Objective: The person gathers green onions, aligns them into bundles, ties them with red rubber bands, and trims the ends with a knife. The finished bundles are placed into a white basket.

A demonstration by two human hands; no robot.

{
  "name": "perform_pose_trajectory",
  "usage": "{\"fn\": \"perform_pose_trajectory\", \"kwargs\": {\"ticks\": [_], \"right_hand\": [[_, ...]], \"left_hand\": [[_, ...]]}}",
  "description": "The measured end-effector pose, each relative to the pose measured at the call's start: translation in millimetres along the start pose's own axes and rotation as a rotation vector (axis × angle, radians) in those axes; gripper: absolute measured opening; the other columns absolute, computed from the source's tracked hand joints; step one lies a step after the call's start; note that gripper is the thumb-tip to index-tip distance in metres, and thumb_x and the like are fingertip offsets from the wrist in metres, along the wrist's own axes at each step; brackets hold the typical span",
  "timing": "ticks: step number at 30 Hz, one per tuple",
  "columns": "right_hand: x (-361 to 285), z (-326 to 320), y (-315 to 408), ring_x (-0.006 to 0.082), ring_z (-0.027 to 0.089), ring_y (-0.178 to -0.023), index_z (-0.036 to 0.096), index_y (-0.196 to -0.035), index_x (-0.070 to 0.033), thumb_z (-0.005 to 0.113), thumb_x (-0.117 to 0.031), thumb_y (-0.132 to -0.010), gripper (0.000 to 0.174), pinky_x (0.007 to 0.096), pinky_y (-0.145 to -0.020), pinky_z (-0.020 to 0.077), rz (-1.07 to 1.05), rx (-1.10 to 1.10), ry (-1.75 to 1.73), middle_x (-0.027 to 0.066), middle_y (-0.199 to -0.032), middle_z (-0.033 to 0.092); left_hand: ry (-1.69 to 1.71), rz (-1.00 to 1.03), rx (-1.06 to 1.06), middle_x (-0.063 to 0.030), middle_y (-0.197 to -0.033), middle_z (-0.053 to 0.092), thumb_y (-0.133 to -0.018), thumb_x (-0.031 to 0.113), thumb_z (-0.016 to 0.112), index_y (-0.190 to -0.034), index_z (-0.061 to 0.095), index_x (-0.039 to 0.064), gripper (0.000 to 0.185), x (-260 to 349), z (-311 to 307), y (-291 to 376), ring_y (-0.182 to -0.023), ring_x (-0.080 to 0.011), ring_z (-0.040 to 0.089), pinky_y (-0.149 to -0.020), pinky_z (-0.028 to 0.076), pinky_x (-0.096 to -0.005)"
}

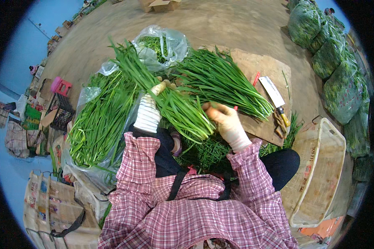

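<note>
My left hand (162, 87), in a pale knitted glove with a white striped cuff, is closed around a bunch of green garlic chives (177, 105). The bunch slants from the upper left to its pale stem ends at the lower right. Beside those ends is my right hand (219, 113), gloved and slightly blurred, with its fingers bent; whether it grips a stem is not clear. A second pile of chives (221, 81) lies on a wooden board (252, 62). More chives (103, 121) fill an open plastic bag at my left. A cleaver (272, 91) rests at the board's right side.
A plastic bag of greens (159, 46) stands beyond the bunch. Loose greens (210, 152) lie below my hands. White plastic crates stand at right (318, 174) and lower left (62, 205). Large bagged greens (342, 90) line the far right. A pink stool (61, 86) is at left.
</note>
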State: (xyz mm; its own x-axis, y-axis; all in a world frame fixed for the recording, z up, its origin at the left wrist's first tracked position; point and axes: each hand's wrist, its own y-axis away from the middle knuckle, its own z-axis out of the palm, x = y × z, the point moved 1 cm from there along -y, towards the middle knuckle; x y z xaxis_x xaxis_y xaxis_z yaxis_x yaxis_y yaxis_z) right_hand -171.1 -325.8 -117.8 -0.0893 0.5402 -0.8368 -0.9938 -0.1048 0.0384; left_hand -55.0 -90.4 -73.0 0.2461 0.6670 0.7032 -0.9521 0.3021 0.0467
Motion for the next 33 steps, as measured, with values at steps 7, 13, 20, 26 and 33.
{"fn": "perform_pose_trajectory", "kwargs": {"ticks": [7, 13, 20, 26, 33], "right_hand": [[-17.7, 26.3, 49.0, 0.0089, 0.055, -0.063, 0.075, -0.101, -0.004, 0.067, -0.027, -0.094, 0.025, 0.0261, -0.058, 0.0444, 0.066, 0.328, 0.497, -0.0012, -0.078, 0.068], [11.1, 33.2, 15.4, 0.0250, 0.062, -0.063, 0.072, -0.107, -0.005, 0.069, -0.029, -0.091, 0.029, 0.0353, -0.063, 0.0487, 0.048, 0.385, 0.757, 0.0145, -0.072, 0.067], [40.8, -1.7, 20.9, 0.0327, 0.068, -0.071, 0.072, -0.099, -0.006, 0.072, -0.028, -0.088, 0.024, 0.0397, -0.066, 0.0504, -0.249, 0.555, 0.878, 0.0185, -0.078, 0.069], [7.2, -20.8, 56.7, 0.0339, 0.067, -0.095, 0.061, -0.127, -0.020, 0.072, -0.031, -0.087, 0.043, 0.0423, -0.080, 0.0546, -0.033, 0.394, 1.599, 0.0136, -0.101, 0.069], [-10.3, 23.1, 4.0, 0.0315, 0.065, -0.079, 0.069, -0.089, -0.012, 0.077, -0.023, -0.079, 0.016, 0.0427, -0.071, 0.0516, -0.531, 0.244, 1.305, 0.0085, -0.079, 0.064]], "left_hand": [[-0.121, 0.070, 0.313, -0.0098, -0.100, 0.072, -0.092, 0.016, 0.068, -0.104, 0.068, 0.007, 0.015, 11.6, -12.5, -0.3, -0.089, -0.0255, 0.070, -0.083, 0.059, -0.0422], [-0.039, 0.144, 0.222, -0.0081, -0.101, 0.070, -0.090, 0.002, 0.069, -0.112, 0.058, 0.013, 0.028, -17.1, 0.8, 10.2, -0.089, -0.0239, 0.069, -0.082, 0.059, -0.0409], [-0.278, 0.229, 0.258, -0.0103, -0.100, 0.071, -0.090, 0.012, 0.069, -0.109, 0.060, 0.009, 0.021, 0.8, 9.0, 16.2, -0.087, -0.0230, 0.070, -0.079, 0.059, -0.0386], [-0.085, 0.160, 0.325, -0.0099, -0.098, 0.071, -0.085, 0.003, 0.072, -0.111, 0.062, 0.009, 0.028, 22.0, -2.9, 11.3, -0.085, -0.0236, 0.070, -0.076, 0.059, -0.0397], [0.021, 0.095, 0.268, -0.0097, -0.101, 0.069, -0.085, 0.003, 0.073, -0.116, 0.058, 0.010, 0.035, -5.3, 3.1, 13.7, -0.087, -0.0238, 0.070, -0.077, 0.060, -0.0416]]}}
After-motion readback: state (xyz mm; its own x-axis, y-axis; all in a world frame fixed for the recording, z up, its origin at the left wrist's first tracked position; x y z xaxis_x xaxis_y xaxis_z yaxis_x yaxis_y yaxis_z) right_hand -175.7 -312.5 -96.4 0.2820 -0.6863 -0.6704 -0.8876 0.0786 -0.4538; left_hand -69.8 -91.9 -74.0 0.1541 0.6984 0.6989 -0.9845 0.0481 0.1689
